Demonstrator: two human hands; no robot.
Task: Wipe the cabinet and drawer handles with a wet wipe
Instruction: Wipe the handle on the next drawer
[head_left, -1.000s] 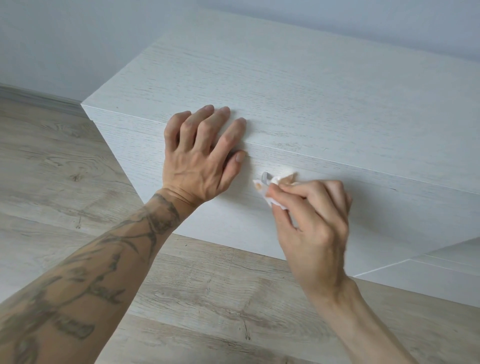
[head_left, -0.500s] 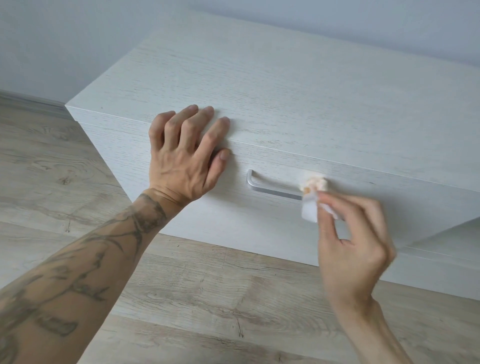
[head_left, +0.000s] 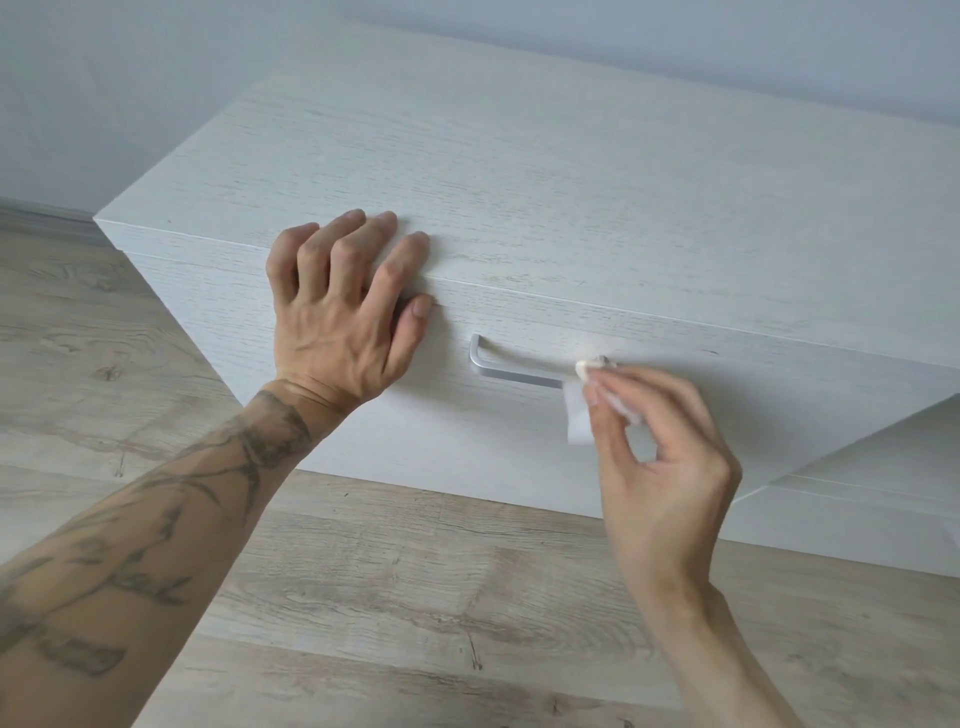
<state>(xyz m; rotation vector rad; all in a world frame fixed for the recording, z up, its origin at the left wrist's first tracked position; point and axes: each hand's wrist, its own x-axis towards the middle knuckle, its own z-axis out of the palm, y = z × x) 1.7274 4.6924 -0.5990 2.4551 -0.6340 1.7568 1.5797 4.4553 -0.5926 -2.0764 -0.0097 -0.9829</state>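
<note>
fingers of the left hand (head_left: 337, 317) spread over the near top edge of a pale wood-grain cabinet (head_left: 571, 182), their tips pressing on the top panel while the thumb lies against the drawer front (head_left: 415, 431) just under that edge. this hand is arched and splayed and has hold of nothing. its tattooed forearm (head_left: 156, 519) reaches in from the near left. just right of the thumb a brushed metal handle (head_left: 511, 373) runs across the drawer front, its left end bent back into the panel and bare. the right hand (head_left: 670, 457) comes in from the near right and pinches a white wet wipe (head_left: 577, 421) between thumb and fingertips, the remaining fingers loosely curled behind. the bunched top of the wipe sits on the right end of the handle, covering it, and a loose flap hangs below the bar against the drawer front. the fingertips there are slightly blurred. grey-brown wood-look floor (head_left: 415, 597) lies under both arms, a plain pale wall (head_left: 104, 78) rises behind the cabinet, and a grey baseboard (head_left: 41, 215) shows at the far left. a lower white panel (head_left: 857, 499) sits at the right of the drawer; what it belongs to cannot be told.
</note>
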